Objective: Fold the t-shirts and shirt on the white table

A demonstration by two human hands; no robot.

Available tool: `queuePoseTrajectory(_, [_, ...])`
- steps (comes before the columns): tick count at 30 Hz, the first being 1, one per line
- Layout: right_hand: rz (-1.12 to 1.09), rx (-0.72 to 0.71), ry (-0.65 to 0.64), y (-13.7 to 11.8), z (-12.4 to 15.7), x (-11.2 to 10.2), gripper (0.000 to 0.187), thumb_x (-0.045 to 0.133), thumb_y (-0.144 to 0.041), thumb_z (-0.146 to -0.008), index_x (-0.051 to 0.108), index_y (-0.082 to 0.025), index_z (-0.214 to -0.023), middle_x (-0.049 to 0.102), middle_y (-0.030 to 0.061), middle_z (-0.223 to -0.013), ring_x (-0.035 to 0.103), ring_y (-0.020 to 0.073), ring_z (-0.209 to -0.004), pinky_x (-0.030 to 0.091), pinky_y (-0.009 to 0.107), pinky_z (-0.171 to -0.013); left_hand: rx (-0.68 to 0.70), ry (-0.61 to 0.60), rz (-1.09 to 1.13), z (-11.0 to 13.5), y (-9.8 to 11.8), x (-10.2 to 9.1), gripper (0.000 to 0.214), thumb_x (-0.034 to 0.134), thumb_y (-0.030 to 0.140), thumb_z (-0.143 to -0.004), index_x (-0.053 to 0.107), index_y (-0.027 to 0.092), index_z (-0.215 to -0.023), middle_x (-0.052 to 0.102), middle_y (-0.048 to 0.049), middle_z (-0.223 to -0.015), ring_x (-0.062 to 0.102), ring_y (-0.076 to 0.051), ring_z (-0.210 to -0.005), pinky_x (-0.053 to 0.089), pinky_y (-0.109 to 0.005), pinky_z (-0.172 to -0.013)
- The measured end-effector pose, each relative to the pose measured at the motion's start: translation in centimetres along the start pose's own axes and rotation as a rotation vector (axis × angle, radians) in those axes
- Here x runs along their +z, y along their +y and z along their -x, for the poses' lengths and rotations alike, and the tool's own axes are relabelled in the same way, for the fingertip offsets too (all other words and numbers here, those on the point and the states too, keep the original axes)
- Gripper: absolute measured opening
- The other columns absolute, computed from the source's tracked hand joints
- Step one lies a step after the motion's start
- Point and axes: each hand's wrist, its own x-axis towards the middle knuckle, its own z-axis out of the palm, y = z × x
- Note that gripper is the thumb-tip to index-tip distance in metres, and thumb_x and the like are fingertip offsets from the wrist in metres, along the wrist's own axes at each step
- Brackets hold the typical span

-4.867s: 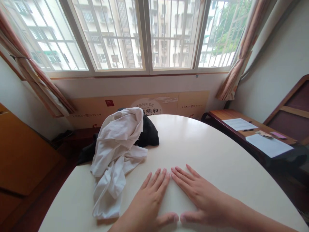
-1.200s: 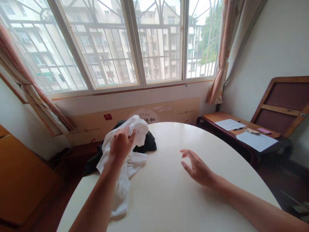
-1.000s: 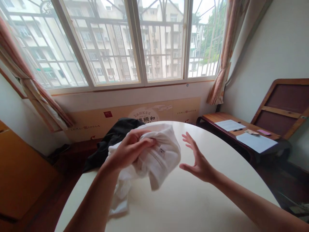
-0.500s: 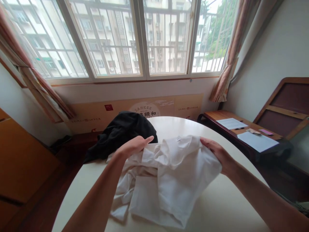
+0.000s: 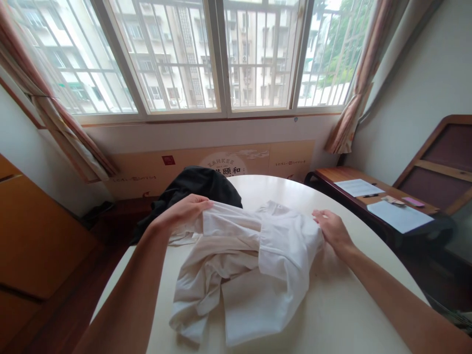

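A crumpled white cotton shirt lies spread across the middle of the round cream table, its collar and label towards the far side. My left hand grips the shirt's left edge and lifts it a little. My right hand holds the cloth at the opposite edge, close to the table surface. Just beyond my left hand, a black garment lies bunched at the table's far edge, partly hidden behind the shirt.
At the right stands a low wooden table with papers and a pen on it, and a brown-panelled wooden frame behind it. An orange cabinet stands to the left. A barred window fills the far wall.
The shirt has moved from its bunched heap at the left to a wider spread across the table's middle. Both hands have lowered it towards the tabletop, and the black garment shows more fully.
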Motion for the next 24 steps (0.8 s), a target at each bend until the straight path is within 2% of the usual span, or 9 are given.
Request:
queuePoseTrajectory(4, [0.081,-0.43,-0.062,-2.4,2.6,0.1,0.049,0.062,-0.06,-0.093,0.07,-0.018,-0.117,0.073,0.0174,-0.122,0.066,0.034,-0.11,0.052,0.052,-0.098,-0.001,0.04,-0.126,-0.4,-0.9,-0.3,0.046,0.065,0.063,-0.072,0.06,0.018,-0.066,0.053,-0.0007,-0.063,0.045,-0.015,-0.057,0.027,-0.026,-0.052])
queuePoseTrajectory(7, [0.125,-0.775,-0.293,-5.1,5.7,0.4,0.052,0.069,-0.06,-0.092,0.069,-0.021,-0.126,0.07,0.016,-0.13,0.058,0.0362,-0.126,0.044,0.055,-0.111,0.009,0.054,-0.235,-0.9,-1.4,-0.4,0.048,0.063,0.066,-0.072,0.06,0.019,-0.064,0.053,-0.0013,-0.065,0.045,-0.016,-0.06,0.027,-0.027,-0.054])
queuePoseTrajectory(9, [0.17,-0.889,-0.495,-6.5,7.8,0.8,0.056,0.076,-0.058,-0.088,0.068,-0.023,-0.131,0.07,0.0144,-0.128,0.059,0.036,-0.122,0.044,0.054,-0.109,0.028,0.062,-0.261,-1.0,-1.3,-0.3,0.048,0.06,0.066,-0.074,0.061,0.019,-0.066,0.055,-0.0018,-0.067,0.046,-0.017,-0.063,0.029,-0.027,-0.055])
queuePoseTrajectory(11, [0.209,-0.913,-0.628,-7.4,9.3,1.2,0.034,0.072,-0.047,-0.093,0.071,-0.025,-0.119,0.072,0.0115,-0.117,0.062,0.0325,-0.111,0.047,0.05,-0.103,0.044,0.065,-0.255,-1.0,-1.0,-0.1,0.048,0.058,0.066,-0.076,0.062,0.019,-0.067,0.057,-0.0019,-0.068,0.047,-0.017,-0.064,0.03,-0.027,-0.056])
queuePoseTrajectory(12, [0.208,-0.9,-0.651,-7.6,9.6,1.4,0.02,0.066,-0.041,-0.098,0.073,-0.026,-0.109,0.072,0.0101,-0.111,0.063,0.0303,-0.105,0.049,0.048,-0.099,0.048,0.066,-0.247,-0.9,-0.9,-0.1,0.047,0.058,0.065,-0.076,0.062,0.019,-0.067,0.057,-0.0017,-0.069,0.047,-0.017,-0.064,0.031,-0.027,-0.056])
queuePoseTrajectory(14, [0.117,-0.812,-0.621,-7.5,9.6,1.4,0.02,0.055,-0.034,-0.103,0.07,-0.025,-0.094,0.072,0.0084,-0.1,0.064,0.0268,-0.096,0.05,0.043,-0.091,0.05,0.074,-0.229,-0.8,-0.8,-0.4,0.045,0.058,0.064,-0.076,0.06,0.019,-0.066,0.056,-0.001,-0.068,0.047,-0.017,-0.064,0.031,-0.027,-0.056])
queuePoseTrajectory(19, [-0.34,-0.296,-0.298,-6.0,6.0,-0.4,0.031,0.06,-0.055,-0.1,0.062,-0.025,-0.092,0.06,0.0002,-0.071,0.055,0.019,-0.062,0.043,0.029,-0.053,0.028,0.191,-0.307,-1.2,-2.5,-2.2,0.04,0.055,0.056,-0.081,0.058,0.02,-0.066,0.057,-0.0011,-0.066,0.05,-0.018,-0.062,0.031,-0.028,-0.057])
queuePoseTrajectory(22, [-0.572,-0.112,-0.119,-5.6,4.4,-1.1,0.033,0.069,-0.058,-0.092,0.061,-0.027,-0.094,0.061,-0.0004,-0.07,0.053,0.0195,-0.057,0.04,0.029,-0.048,-0.008,0.351,-0.51,-1.7,-2.6,-2.1,0.028,0.054,0.043,-0.085,0.061,0.02,-0.07,0.064,-0.0051,-0.075,0.06,-0.023,-0.072,0.04,-0.031,-0.067])
queuePoseTrajectory(24, [-0.649,-0.064,-0.091,-5.8,4.5,-1.1,0.033,0.073,-0.058,-0.089,0.062,-0.028,-0.098,0.066,0.0006,-0.073,0.058,0.0209,-0.058,0.045,0.03,-0.05,0.006,0.475,-0.622,-1.5,-1.2,-0.6,0.02,0.057,0.037,-0.085,0.068,0.02,-0.086,0.071,-0.0106,-0.096,0.066,-0.029,-0.094,0.046,-0.034,-0.082])
